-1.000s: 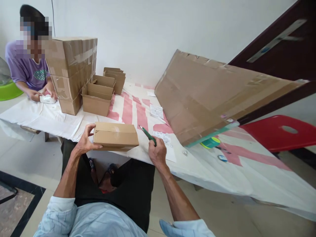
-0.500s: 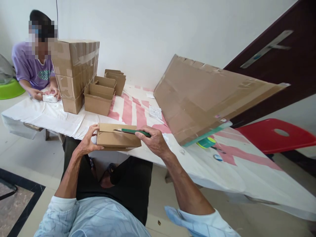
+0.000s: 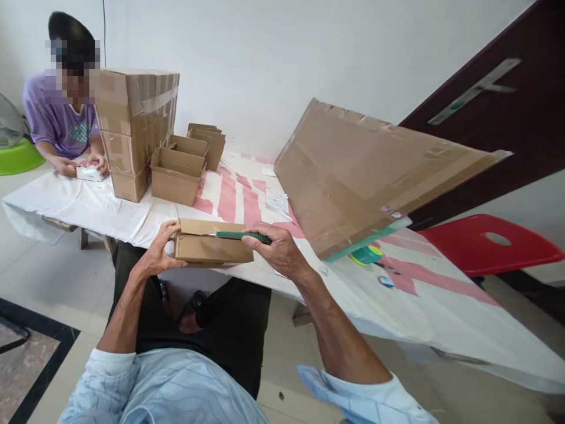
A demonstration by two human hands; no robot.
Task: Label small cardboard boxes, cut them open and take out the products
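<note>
A small brown cardboard box (image 3: 212, 250) lies at the table's near edge, above my lap. My left hand (image 3: 159, 250) grips its left end, with the thumb low on the front and the fingers over the top. In my right hand (image 3: 278, 247) is a green utility knife (image 3: 233, 235), its handle wrapped by the fingers. The knife points left along the seam under the box's top flap. Its blade is mostly out of sight at the seam.
Open cardboard boxes (image 3: 179, 171) and a tall taped stack (image 3: 136, 129) stand at the back left. A large cardboard sheet (image 3: 366, 171) leans right, near a green tape roll (image 3: 366, 254) and red chair (image 3: 489, 244). Across the table, a person in purple (image 3: 62, 123) handles a white item (image 3: 90, 173).
The knife blade, visible over the box top before, now sits at the flap's seam and hardly shows. The flap edge looks slightly lifted at the left. My left hand keeps its grip.
</note>
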